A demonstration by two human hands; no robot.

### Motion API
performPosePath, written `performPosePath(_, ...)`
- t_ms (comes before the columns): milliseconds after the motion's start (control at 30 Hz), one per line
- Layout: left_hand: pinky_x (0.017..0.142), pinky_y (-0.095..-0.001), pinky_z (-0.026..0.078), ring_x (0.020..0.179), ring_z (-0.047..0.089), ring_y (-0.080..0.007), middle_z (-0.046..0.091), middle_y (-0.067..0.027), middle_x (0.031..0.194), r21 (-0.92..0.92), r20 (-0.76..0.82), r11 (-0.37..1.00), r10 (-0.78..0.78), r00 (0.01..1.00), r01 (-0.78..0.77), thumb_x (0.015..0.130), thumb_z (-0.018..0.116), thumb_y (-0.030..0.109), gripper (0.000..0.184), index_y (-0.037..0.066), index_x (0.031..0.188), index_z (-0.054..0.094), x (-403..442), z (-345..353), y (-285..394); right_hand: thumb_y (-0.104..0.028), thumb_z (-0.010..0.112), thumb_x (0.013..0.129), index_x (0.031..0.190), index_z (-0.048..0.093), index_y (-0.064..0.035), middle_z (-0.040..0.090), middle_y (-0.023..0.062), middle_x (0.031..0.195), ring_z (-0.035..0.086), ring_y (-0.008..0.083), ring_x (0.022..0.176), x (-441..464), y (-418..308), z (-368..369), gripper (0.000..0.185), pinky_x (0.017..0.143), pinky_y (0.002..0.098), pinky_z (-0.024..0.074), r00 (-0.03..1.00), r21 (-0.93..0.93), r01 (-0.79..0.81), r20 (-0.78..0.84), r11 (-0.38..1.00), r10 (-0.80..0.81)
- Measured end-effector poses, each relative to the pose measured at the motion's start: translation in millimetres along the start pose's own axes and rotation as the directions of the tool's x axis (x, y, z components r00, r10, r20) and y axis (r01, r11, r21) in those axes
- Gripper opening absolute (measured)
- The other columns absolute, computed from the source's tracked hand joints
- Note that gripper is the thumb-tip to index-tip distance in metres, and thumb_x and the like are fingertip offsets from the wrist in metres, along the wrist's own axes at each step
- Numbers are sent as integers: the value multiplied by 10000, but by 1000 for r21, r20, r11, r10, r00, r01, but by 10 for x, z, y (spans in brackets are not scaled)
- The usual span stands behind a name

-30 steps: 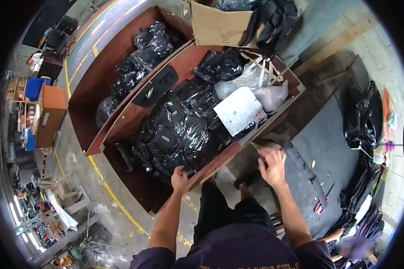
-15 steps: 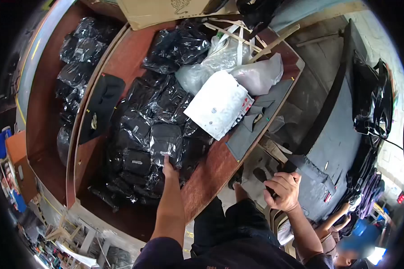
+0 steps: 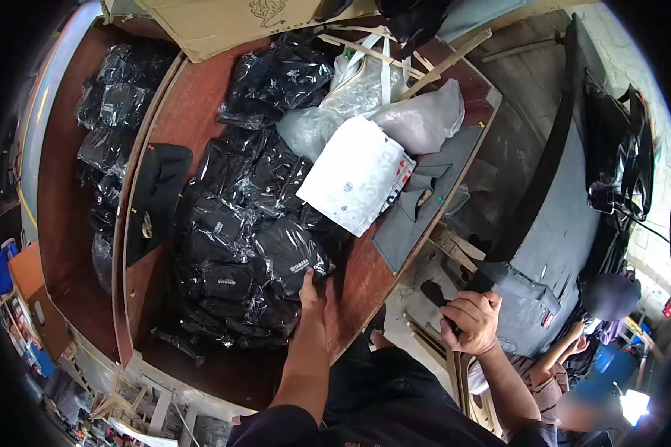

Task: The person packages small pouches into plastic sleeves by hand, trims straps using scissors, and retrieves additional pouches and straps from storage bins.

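Note:
My left hand (image 3: 313, 292) is at the near edge of a black pouch (image 3: 294, 257) wrapped in clear plastic, its thumb lying on the wrap and the other fingers mostly hidden. The pouch lies tilted on other wrapped black pouches (image 3: 227, 281) inside a reddish-brown wooden bin (image 3: 358, 302). Over to the right, my right hand (image 3: 471, 320) is curled round a dark object (image 3: 434, 293) that I cannot make out, beside the grey worktable (image 3: 544, 261). A white printed sheet (image 3: 350, 175) rests in the bin beyond the pouch.
Another wooden bin (image 3: 60, 223) with wrapped pouches stands at the left. A cardboard box (image 3: 224, 26) and wooden strips (image 3: 447, 63) are at the far end. Black bags (image 3: 619, 164) hang at the right. Another person's arm (image 3: 558, 357) shows at the lower right.
The pouch at my left hand has turned and shifted slightly right, along with that hand. My right hand has closed since the oldest frame. The view has swung and moved nearer the bin.

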State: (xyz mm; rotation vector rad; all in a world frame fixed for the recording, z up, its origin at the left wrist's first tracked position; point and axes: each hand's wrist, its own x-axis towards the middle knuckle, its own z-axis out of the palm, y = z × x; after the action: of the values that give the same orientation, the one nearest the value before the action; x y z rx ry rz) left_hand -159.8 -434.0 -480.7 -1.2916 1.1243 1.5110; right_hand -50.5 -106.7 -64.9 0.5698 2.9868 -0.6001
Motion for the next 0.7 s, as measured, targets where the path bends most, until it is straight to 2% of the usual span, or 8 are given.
performPosePath(167,1099,-550,503,1222,644,-377,653,-166,1365,-172,212,984,-7,977,45,916,767,335,633,24,1429,562,-749,-130,356,-198,781,697,929,760,-151,729,-15,933,674,205,1029,-7,-1,6,238,969,413,389,1000,22,18,-11,1000,-18)
performPosePath(233,1125,-542,483,1258,628,-374,654,-151,1363,-61,140,993,105,984,-98,908,763,313,605,47,1418,572,-1401,-89,788,-204,778,706,937,761,-149,725,-11,940,672,205,1042,-23,12,-19,238,965,417,399,1000,21,25,-16,999,-25)
performPosePath(333,1127,-524,484,1264,623,-367,669,-138,1334,-89,182,977,205,962,-192,897,742,262,582,43,1410,576,-1596,-524,1205,-231,782,719,945,766,-147,724,-1,956,664,211,1062,-69,51,-22,242,969,421,403,998,32,43,-43,999,-41)
performPosePath(400,1136,-521,479,1279,616,-368,662,-138,1368,-38,409,968,241,880,-248,878,717,202,597,38,1432,566,-2305,-394,1553,-244,785,725,949,769,-146,723,5,964,661,214,1072,-115,54,-7,245,971,423,405,996,32,54,-75,998,-52)
performPosePath(533,1148,-520,471,1319,601,-362,642,-141,1423,-1,639,980,153,754,-197,858,696,166,654,34,1479,540,-3198,108,1686,-427,809,796,1149,765,-121,718,66,1065,638,261,1109,-150,42,-150,468,988,445,401,993,111,109,-56,988,-103)
performPosePath(600,1162,-522,460,1336,593,-352,628,-134,1445,71,731,973,98,676,-219,867,694,125,650,30,1489,531,-3377,377,1568,-427,796,883,1313,707,-76,724,80,1147,629,252,1177,-162,-114,-478,562,1044,458,421,997,270,50,-70,962,-32)
performPosePath(633,1176,-524,449,1352,584,-342,615,-126,1467,120,776,960,69,627,-254,877,693,84,648,27,1499,522,-3435,521,1498,-337,776,929,1357,683,-61,724,91,1196,628,229,1194,-171,-319,-551,518,1054,432,450,990,759,-80,-17,646,143)
performPosePath(700,1191,-526,437,1368,576,-332,601,-118,1489,192,827,935,10,563,-299,886,691,43,648,23,1509,514,-3672,823,1302,-248,756,975,1402,659,-46,724,101,1246,628,206,1212,-451,-421,-748,482,1065,406,479,960,990,-103,74,94,270)
